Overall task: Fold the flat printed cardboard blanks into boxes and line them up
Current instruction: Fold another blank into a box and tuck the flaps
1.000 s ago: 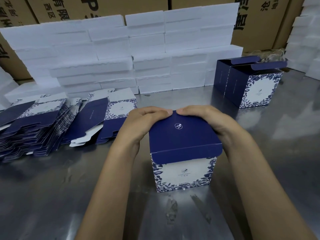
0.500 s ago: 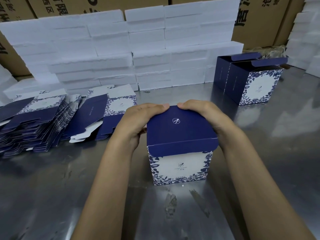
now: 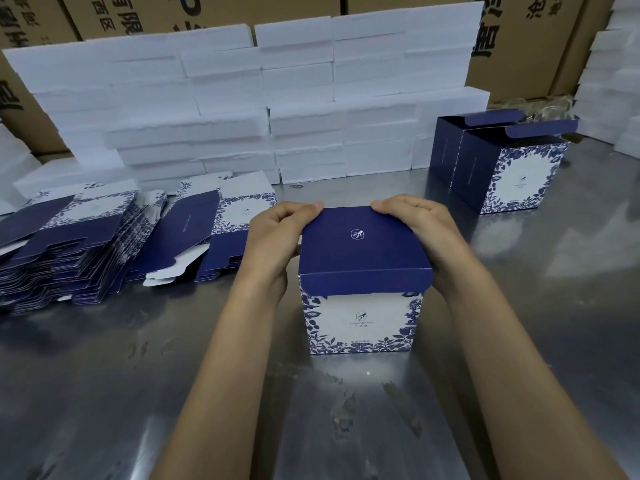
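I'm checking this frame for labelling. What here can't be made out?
Head view only:
- Far side of the box and whether its lid is tucked in: hidden by the lid, left hand and right hand.
- Count of flat blanks: the stack runs off the left edge.
- Small print on the box front: too small to read.
- Inside of the open boxes: dark.

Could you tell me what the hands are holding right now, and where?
Both the left hand and right hand hold the upright box by its navy lid flap, at the far corners.
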Available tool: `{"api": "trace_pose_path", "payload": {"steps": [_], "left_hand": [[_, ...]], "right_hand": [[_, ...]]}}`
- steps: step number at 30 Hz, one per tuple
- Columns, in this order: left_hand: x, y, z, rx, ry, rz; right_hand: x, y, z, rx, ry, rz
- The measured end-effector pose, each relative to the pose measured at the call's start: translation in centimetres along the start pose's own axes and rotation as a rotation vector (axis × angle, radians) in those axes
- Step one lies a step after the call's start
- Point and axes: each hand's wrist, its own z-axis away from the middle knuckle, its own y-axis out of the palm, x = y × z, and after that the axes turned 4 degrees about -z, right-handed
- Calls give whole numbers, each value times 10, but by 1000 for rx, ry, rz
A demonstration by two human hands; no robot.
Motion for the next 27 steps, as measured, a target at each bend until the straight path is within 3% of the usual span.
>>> {"api": "trace_pose_path", "payload": {"steps": [5, 10, 12, 15, 18, 23, 27], "left_hand": [[1, 4, 2, 45, 60, -34], [-2, -12, 7, 524, 173, -208], [-3, -13, 7, 583, 220, -338], [-3, -9, 7, 507, 263, -452], [0, -6, 4, 310, 334, -428], [14, 12, -1, 43, 464, -379], [15, 16, -2, 27, 501, -355]], "right_hand": [[-1, -5, -3, -66, -58, 33], [-3, -9, -8, -187, -114, 2], [-4, -10, -11, -238, -159, -28], [-6, -9, -14, -284, -214, -71], [-5, -8, -15, -285, -283, -23], [-4, 3, -7, -9, -387, 144], [-16, 15, -7, 30, -473, 385]]}}
